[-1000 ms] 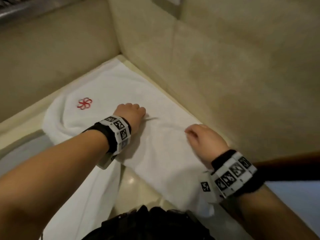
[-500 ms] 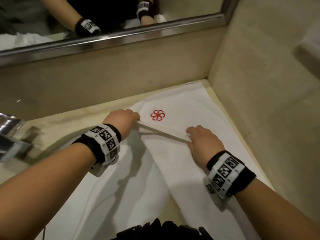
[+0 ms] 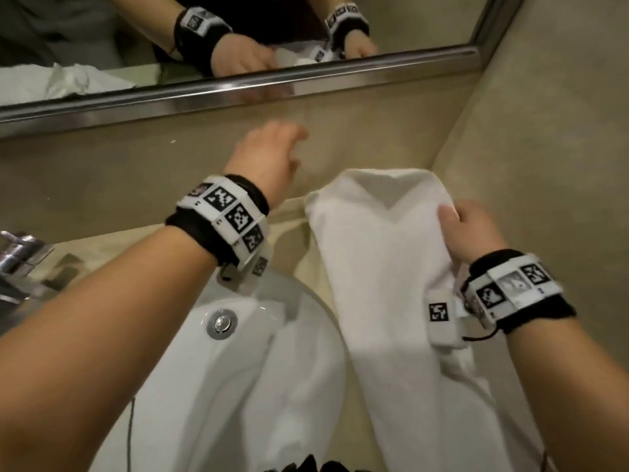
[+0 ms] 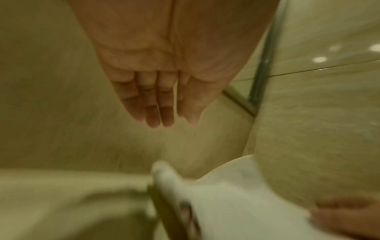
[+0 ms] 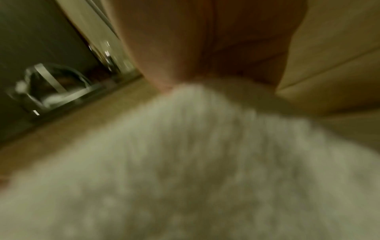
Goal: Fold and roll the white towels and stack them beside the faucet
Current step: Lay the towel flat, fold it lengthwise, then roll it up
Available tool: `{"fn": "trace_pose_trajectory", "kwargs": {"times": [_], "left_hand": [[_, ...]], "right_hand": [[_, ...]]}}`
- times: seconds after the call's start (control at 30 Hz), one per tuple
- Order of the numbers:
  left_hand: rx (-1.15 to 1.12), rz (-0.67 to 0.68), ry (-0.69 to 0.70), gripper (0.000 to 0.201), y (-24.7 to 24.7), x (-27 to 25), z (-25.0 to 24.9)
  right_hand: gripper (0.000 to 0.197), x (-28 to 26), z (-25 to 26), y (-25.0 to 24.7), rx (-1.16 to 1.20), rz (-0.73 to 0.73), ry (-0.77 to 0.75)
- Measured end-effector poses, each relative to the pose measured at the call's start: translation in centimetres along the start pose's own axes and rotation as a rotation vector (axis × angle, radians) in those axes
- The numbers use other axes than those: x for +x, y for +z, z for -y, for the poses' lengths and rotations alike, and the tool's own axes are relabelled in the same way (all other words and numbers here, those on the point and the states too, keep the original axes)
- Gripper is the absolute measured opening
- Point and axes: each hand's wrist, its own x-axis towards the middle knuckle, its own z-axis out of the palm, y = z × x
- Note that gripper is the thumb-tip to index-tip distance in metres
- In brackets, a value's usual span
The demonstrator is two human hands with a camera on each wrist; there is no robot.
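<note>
A white towel lies folded into a long narrow strip on the beige counter, running from the back corner toward me. My right hand holds the strip's right edge, thumb on top; in the right wrist view the towel hides the fingers. My left hand hangs in the air near the back wall with straight fingers, holding nothing, left of the towel. More white towel cloth hangs into the sink. The chrome faucet stands at the far left.
The white sink basin with its metal drain sits below my left wrist. A mirror with a metal frame runs along the back wall. A side wall closes the counter on the right.
My left hand has let go of the towel edge and risen toward the back wall. The towel's left side now lies folded over, hiding the red logo. My right hand stayed on the towel.
</note>
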Motion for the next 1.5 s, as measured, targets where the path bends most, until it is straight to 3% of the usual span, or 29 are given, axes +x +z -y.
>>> {"fn": "trace_pose_trajectory", "kwargs": {"times": [0.1,0.2,0.3,0.43,0.57,0.6,0.67,0.8,0.9,0.97,1.03,1.13,1.3,1.4,1.5], "left_hand": [[-0.098,0.344,-0.263,0.032,4.8,-1.1,-0.3],[-0.263,0.489,-0.458,0.037,8.6,-2.6,-0.3],[-0.485,0.461,-0.594,0.036,10.6,-2.8,-0.7],[-0.596,0.414,-0.56,0.039,11.3,-2.0,-2.0],[-1.16,0.401,-0.735,0.042,11.3,-1.9,-3.2],[-1.206,0.399,-0.737,0.041,11.4,-2.0,-3.2],[-1.089,0.414,-0.679,0.044,11.7,-1.7,-3.2],[-0.564,0.448,-0.546,0.061,12.6,-0.3,-4.3],[-0.296,0.47,-0.437,0.055,13.3,0.4,-5.4],[-0.289,0.431,-0.43,0.048,13.2,0.5,-4.9],[-0.379,0.399,-0.531,0.041,12.5,0.3,-3.0],[-0.767,0.409,-0.775,0.015,11.4,-0.7,-0.3],[-0.739,0.365,-0.769,0.015,11.9,-0.6,0.1],[-0.822,0.308,-0.862,0.03,12.2,0.3,0.5],[-0.773,0.286,-0.829,0.033,12.2,1.3,1.2]], "right_hand": [[0.031,1.0,-3.3,0.8,-0.134,0.175,0.15],[0.032,1.1,-4.7,1.9,-0.121,0.227,0.178],[0.03,1.3,-5.2,2.0,-0.12,0.219,0.156],[0.02,1.9,-5.3,1.8,-0.152,0.192,0.143],[0.017,2.5,-5.4,1.6,-0.134,0.214,0.157],[0.021,2.7,-5.4,1.7,-0.157,0.232,0.145],[0.032,2.8,-5.2,1.9,-0.208,0.261,0.132],[0.041,3.0,-5.0,2.4,-0.25,0.285,0.113],[0.04,3.1,-5.2,2.5,-0.257,0.274,0.111],[0.035,3.2,-5.3,2.6,-0.268,0.239,0.118],[0.031,3.4,-5.3,2.6,-0.278,0.199,0.137],[0.029,3.6,-5.2,2.8,-0.287,0.186,0.151],[0.029,3.8,-4.7,2.9,-0.313,0.19,0.166],[0.033,4.7,-4.5,2.5,-0.346,0.252,0.185],[0.041,5.8,-3.9,2.4,-0.354,0.249,0.153]]}}
